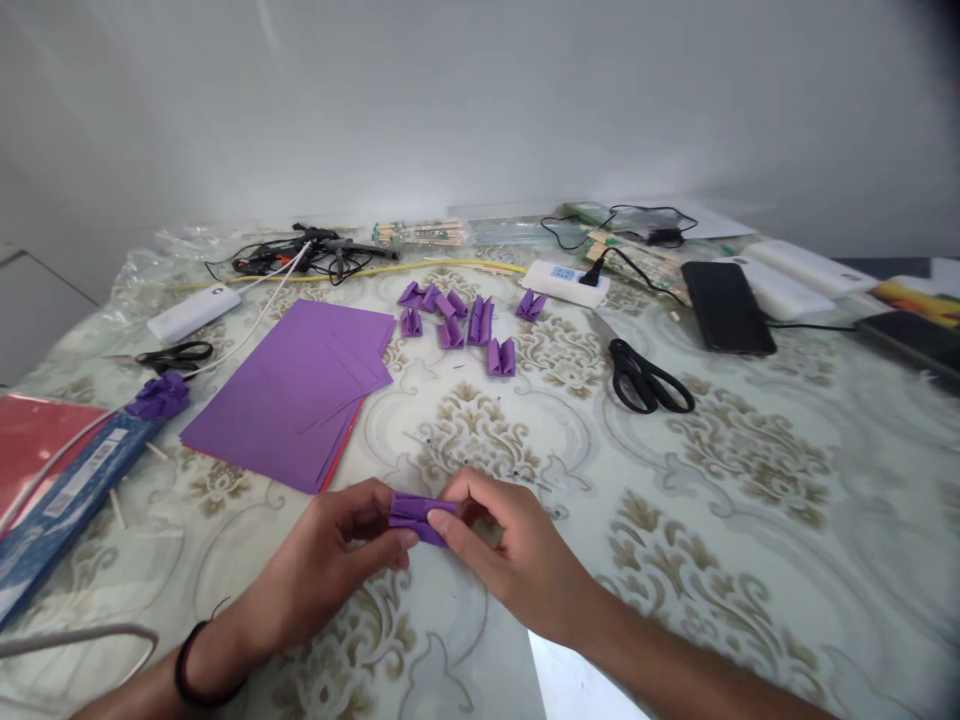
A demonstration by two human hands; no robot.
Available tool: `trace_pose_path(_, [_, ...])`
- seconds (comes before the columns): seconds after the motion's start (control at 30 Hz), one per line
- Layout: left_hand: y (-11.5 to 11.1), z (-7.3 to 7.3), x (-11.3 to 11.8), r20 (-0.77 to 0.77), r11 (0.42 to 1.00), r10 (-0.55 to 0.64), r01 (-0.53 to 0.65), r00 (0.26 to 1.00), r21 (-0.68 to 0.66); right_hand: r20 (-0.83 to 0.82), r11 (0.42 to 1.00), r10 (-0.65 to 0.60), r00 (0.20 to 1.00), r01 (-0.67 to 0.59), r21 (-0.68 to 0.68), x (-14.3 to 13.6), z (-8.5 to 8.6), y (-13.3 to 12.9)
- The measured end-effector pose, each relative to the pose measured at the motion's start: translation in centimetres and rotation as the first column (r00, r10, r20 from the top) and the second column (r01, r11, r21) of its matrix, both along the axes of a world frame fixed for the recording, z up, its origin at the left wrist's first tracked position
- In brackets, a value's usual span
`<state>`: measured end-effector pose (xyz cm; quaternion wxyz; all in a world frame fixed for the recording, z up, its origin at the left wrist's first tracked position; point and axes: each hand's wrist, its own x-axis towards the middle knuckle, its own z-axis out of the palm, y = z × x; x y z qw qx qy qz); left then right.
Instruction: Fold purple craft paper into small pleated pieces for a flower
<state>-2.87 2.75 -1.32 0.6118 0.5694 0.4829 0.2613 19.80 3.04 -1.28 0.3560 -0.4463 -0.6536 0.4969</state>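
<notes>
A small folded piece of purple paper [421, 514] is held level between my two hands, just above the patterned tablecloth. Its left end is pinched by my left hand [330, 560], thumb in front and fingers behind. At the right end, my right hand [525, 560] presses its thumb on the front, with the fingers curled behind. Beyond my hands lie several similar folded purple pieces [480, 320] in a loose group. A stack of purple sheets [289, 385] with a red edge beneath lies to the left of them.
Black-handled scissors [649, 380] lie at the right, near a black phone [727, 307] and a white power strip [566, 283]. Small scissors [176, 356], crumpled purple paper [159, 396] and a blue package [75, 500] are at the left. Tangled black cables [322, 252] lie farther back.
</notes>
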Motion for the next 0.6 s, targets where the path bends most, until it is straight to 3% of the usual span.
trace_pose_path(0.33, [0.10,0.35,0.04,0.009,0.997,0.062,-0.062,0.998,0.038,0.016,0.997,0.076,0.997,-0.076,-0.026,-0.13,-0.28,0.21])
trace_pose_path(0.6, [-0.25,0.65,-0.05,-0.102,0.993,0.025,-0.014,0.995,0.113,0.086,0.994,0.107,0.990,-0.108,0.007,-0.02,-0.47,0.12])
